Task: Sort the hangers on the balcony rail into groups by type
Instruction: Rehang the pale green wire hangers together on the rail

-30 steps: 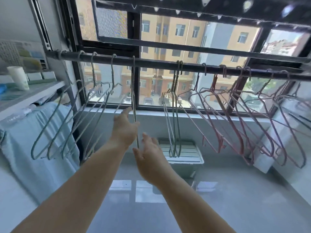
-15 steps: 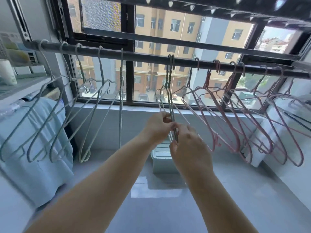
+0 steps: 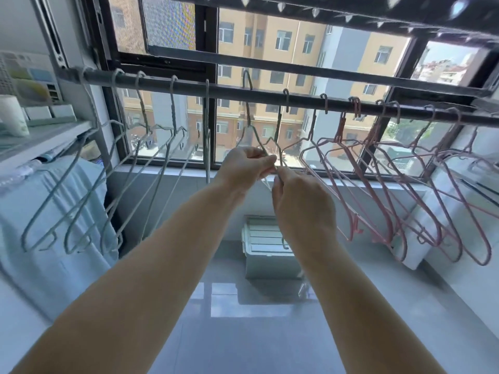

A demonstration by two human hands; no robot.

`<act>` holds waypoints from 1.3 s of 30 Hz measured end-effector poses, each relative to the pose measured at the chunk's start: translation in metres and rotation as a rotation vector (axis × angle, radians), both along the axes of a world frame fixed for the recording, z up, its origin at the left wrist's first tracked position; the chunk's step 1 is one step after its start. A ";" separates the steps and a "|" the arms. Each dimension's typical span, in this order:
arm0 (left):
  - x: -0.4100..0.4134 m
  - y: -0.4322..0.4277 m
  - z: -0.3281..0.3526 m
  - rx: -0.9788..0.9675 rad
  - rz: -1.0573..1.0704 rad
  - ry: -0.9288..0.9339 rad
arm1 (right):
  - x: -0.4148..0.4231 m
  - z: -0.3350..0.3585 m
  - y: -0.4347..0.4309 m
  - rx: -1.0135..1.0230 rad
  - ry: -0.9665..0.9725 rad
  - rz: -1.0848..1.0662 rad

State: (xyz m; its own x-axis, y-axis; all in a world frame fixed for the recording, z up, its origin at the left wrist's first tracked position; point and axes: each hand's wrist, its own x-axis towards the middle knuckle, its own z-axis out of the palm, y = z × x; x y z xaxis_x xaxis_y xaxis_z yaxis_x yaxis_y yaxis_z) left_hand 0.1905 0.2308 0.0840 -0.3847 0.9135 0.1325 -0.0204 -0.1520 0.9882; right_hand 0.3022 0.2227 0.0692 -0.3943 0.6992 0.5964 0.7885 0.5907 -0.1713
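Now left hand (image 3: 243,167) fingers pinch green hanger (image 3: 248,112) (hook above rail (image 3: 162,83)); right hand (image 3: 299,203) pinches second hanger (image 3: 277,124).

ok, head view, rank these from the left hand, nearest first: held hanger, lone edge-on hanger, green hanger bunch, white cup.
1. Held hanger, pinched in the grip of the left hand.
2. Lone hanger, edge-on, just to that hand's left.
3. Green hanger bunch, further left along the rail.
4. White cup, far left on the shelf.

Dark rail (image 3: 229,90), grey-green hangers (image 3: 173,109) at left, pink hangers (image 3: 339,130) (wire) at right
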 end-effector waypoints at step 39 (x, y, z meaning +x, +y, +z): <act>-0.041 -0.158 -0.212 -0.775 -0.186 0.620 | 0.178 -0.217 0.015 -0.918 0.591 -0.304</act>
